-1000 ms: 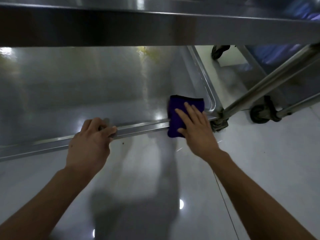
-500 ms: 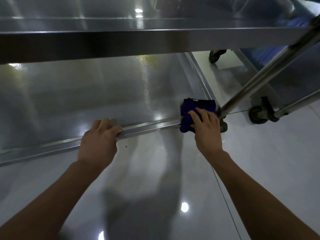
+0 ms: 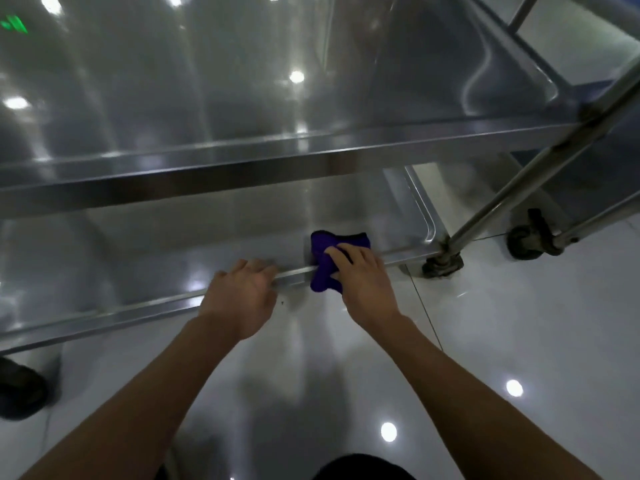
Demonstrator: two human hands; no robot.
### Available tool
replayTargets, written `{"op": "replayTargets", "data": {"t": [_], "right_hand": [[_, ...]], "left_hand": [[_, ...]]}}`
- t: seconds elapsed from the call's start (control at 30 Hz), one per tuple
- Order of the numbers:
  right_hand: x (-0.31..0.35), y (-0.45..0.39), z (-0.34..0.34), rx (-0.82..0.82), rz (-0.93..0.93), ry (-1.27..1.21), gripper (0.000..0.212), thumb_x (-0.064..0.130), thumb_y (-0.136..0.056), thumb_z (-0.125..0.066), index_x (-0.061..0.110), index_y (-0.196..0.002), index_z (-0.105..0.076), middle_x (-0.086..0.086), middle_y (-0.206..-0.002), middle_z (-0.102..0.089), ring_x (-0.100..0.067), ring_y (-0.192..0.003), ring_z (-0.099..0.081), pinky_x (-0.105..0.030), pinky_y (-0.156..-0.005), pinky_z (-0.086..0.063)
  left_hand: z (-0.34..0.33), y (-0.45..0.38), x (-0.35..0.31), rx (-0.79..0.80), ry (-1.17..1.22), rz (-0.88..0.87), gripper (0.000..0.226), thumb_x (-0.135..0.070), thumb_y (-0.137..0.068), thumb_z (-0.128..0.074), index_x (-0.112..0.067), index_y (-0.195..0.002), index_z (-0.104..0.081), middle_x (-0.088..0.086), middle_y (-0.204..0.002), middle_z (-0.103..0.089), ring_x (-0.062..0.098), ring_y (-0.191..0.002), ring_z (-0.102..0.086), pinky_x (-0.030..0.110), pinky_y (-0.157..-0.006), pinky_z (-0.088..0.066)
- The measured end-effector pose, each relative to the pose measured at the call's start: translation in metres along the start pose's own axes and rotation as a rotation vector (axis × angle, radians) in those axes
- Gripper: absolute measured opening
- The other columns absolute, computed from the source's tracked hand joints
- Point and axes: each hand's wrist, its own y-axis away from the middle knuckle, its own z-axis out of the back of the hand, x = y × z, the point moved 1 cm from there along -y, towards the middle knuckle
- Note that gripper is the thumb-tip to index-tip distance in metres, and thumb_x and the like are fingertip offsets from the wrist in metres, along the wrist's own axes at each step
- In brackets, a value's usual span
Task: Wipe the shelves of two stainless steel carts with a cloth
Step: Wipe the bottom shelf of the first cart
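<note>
Two hands work low down: the right hand (image 3: pixel 365 278) grips the purple cloth (image 3: pixel 329 258) on the bottom shelf's (image 3: pixel 173 244) near edge, far right; the left hand (image 3: pixel 242 296) holds that edge just beside it.

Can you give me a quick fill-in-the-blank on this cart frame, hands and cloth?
1. The right hand grips a cloth whose colour is ____.
2. The cloth lies over the front rim of the cart's ____ shelf.
3. The left hand grips the same rim, on the ____ side of the cloth.
4. Beside the right corner post, a ____ of another cart stands on the floor.

Missing words: purple; lower; left; caster wheel
</note>
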Motion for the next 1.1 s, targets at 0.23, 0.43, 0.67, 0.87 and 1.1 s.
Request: {"op": "replayTargets", "data": {"t": [0.23, 0.43, 0.67, 0.87, 1.1], "right_hand": [[0.006, -0.015, 0.019, 0.078, -0.007, 0.002, 0.058, 0.017, -0.092, -0.065, 0.023, -0.146, -0.043, -0.003, -0.146, -0.048, -0.028, -0.131, -0.046, -0.042, -0.107, -0.038], [0.010, -0.008, 0.037, 0.109, -0.066, -0.032, 0.052, 0.020, -0.094, -0.063, 0.018, -0.144, -0.049, -0.009, -0.142, -0.053, -0.034, -0.124, -0.050, -0.048, -0.100, -0.043], [0.026, 0.057, 0.096, 0.164, -0.314, -0.171, 0.048, 0.022, -0.095, -0.064, 0.017, -0.140, -0.051, -0.007, -0.134, -0.057, -0.034, -0.118, -0.051, -0.049, -0.093, -0.046], [0.051, 0.120, 0.187, 0.175, -0.519, -0.236, 0.051, 0.018, -0.097, -0.057, 0.019, -0.146, -0.045, -0.008, -0.140, -0.053, -0.035, -0.123, -0.046, -0.049, -0.095, -0.043], [0.097, 0.174, 0.318, 0.122, -0.646, -0.284, 0.047, 0.016, -0.097, -0.055, 0.021, -0.143, -0.047, -0.007, -0.137, -0.054, -0.034, -0.121, -0.047, -0.045, -0.089, -0.045]], "left_hand": [[0.027, -0.026, 0.003, 0.022, 0.063, -0.063, 0.040, -0.035, -0.096, -0.048, -0.027, -0.136, -0.052, 0.002, -0.133, -0.057, 0.027, -0.119, -0.054, 0.041, -0.093, -0.046], [0.048, -0.044, -0.014, 0.135, 0.019, -0.143, 0.039, -0.033, -0.097, -0.049, -0.025, -0.135, -0.054, 0.009, -0.127, -0.060, 0.032, -0.113, -0.058, 0.043, -0.091, -0.045], [0.097, -0.023, -0.059, 0.293, -0.024, -0.354, 0.035, -0.034, -0.099, -0.048, -0.023, -0.131, -0.057, 0.011, -0.117, -0.063, 0.035, -0.107, -0.061, 0.047, -0.090, -0.051], [0.164, 0.023, -0.091, 0.395, 0.005, -0.441, 0.038, -0.028, -0.098, -0.053, -0.012, -0.131, -0.062, 0.015, -0.129, -0.062, 0.034, -0.119, -0.058, 0.042, -0.102, -0.045], [0.282, 0.096, -0.137, 0.455, -0.062, -0.518, 0.041, -0.036, -0.100, -0.050, -0.020, -0.136, -0.058, 0.011, -0.132, -0.060, 0.031, -0.116, -0.059, 0.044, -0.096, -0.050]]}}
